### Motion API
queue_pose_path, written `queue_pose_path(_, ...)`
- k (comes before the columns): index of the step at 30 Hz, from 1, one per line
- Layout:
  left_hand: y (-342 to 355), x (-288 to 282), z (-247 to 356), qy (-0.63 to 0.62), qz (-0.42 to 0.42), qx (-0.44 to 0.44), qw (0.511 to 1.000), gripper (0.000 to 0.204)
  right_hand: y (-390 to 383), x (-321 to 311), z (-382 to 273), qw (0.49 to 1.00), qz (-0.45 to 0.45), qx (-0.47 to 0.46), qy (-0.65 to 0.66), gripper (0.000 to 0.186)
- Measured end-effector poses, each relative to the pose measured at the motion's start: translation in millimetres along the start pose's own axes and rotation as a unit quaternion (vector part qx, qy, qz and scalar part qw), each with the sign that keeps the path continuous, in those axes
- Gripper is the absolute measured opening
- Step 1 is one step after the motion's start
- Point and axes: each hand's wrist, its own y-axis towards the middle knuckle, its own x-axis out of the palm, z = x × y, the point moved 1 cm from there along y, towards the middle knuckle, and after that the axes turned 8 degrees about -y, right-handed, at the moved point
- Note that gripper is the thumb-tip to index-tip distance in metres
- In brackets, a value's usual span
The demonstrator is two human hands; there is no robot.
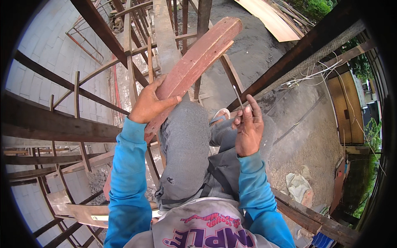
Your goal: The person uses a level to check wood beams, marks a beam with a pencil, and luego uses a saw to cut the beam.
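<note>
A reddish wooden plank (194,66) lies slanted across my left thigh, its far end pointing up and to the right. My left hand (149,102) is wrapped round its near part, with the thumb stretched over the top face. To the right of the plank, apart from it, my right hand (250,134) is raised with the palm side up. A long thin nail (238,97) is pinched between its thumb and fingers and points up and to the left. Where the plank's near end rests is partly hidden by my left arm.
Dark timber beams (66,124) frame me on the left, and another beam (297,53) runs diagonally on the right. Below lie a grey floor (248,33) and a white sack (298,186). Loose wires (306,77) hang by the right beam. A plywood sheet (271,18) lies farther off.
</note>
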Motion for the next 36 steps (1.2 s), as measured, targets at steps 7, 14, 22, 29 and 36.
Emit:
queue_pose_path(7, -43.8, -4.6, -57.9, -0.061, 0.05, -0.054, 0.995, 0.088, 64.2, 20.4, 134.7, 0.949, -0.056, 0.267, 0.155, 0.033)
queue_pose_path(14, -116.4, -4.6, -97.4, 0.0, 0.116, -0.131, 0.985, 0.082, 97.4, 42.2, 190.2, 0.944, -0.055, 0.206, -0.252, 0.05)
queue_pose_path(22, -184.6, 13.6, -96.4, 0.003, 0.184, -0.219, 0.958, 0.087, 80.0, 94.9, 202.8, 0.823, -0.264, -0.102, -0.493, 0.063)
queue_pose_path(29, -225.4, 33.7, -101.9, -0.008, 0.225, -0.202, 0.953, 0.085, 129.5, 140.3, 182.4, 0.496, -0.435, -0.25, -0.709, 0.059)
queue_pose_path(36, -246.1, 47.7, -97.1, -0.05, 0.22, -0.234, 0.946, 0.087, 143.1, 136.5, 211.0, 0.392, -0.442, -0.325, -0.738, 0.037)
